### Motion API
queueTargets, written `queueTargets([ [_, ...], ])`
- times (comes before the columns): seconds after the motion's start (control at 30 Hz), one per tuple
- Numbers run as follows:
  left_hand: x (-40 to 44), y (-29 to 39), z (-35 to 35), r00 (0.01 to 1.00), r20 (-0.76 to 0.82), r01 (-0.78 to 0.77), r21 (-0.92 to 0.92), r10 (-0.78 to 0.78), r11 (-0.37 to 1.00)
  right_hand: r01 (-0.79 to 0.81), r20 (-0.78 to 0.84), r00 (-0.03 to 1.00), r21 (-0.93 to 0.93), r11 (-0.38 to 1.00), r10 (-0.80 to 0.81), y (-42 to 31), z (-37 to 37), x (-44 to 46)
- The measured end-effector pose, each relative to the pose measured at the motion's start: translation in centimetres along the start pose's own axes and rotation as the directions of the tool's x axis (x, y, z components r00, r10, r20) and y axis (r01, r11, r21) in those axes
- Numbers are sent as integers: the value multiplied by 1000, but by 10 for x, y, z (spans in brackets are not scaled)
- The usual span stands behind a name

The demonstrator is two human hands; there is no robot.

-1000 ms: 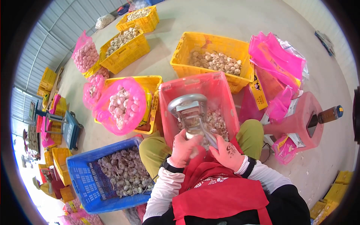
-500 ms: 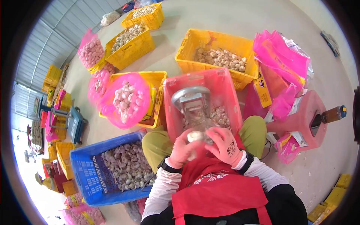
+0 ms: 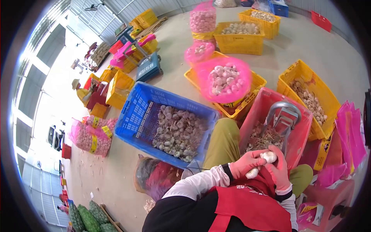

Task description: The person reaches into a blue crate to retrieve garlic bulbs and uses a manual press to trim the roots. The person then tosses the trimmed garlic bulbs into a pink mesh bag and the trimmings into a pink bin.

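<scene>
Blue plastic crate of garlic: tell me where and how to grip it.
Grip the blue plastic crate by its rim at both short ends, coming from above. It is open-topped, the rim stands above the purplish garlic bulbs, which crowd the end beside the olive trouser leg; that end will probably feel heavier.

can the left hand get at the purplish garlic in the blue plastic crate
Probably yes: the open blue plastic crate lies beside the left knee with nothing covering its purplish garlic, though the pink-gloved left hand is holding white garlic bulbs.
</scene>
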State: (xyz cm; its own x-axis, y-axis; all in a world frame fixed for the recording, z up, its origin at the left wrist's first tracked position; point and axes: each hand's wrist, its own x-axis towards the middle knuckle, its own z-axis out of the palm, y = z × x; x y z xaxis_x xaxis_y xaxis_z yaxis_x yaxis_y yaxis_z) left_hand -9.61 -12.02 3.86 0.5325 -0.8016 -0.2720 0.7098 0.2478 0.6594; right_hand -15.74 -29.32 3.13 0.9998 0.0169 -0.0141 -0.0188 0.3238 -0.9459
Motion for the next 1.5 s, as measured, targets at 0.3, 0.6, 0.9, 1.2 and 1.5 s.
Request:
queueTargets([
  [0.3, -1, 2, -1, 988, -154, 85, 562, 3, 823, 220, 159, 975, -808, 546, -158, -13, -15, -4],
  [0.6, 1, -4, -3, 995, -15, -90, 255, 97, 963, 250, 110, 950, -826, 506, -291, -6, 7, -10],
  [0.9, 6, -20, -18, 993, -36, 111, -30, -112, 993, 251, -36, 915, -729, 636, -403, 6, 2, -1],
  [1.2, -8, -10, -39, 971, -170, 121, -272, -171, 955, -109, -99, 993, -979, 175, 63, 35, -23, -14],
  [1.5, 13, 53, -82, 849, -356, -329, 219, 389, 918, 110, 54, 988, -899, 424, -142, 20, -3, 2],
])
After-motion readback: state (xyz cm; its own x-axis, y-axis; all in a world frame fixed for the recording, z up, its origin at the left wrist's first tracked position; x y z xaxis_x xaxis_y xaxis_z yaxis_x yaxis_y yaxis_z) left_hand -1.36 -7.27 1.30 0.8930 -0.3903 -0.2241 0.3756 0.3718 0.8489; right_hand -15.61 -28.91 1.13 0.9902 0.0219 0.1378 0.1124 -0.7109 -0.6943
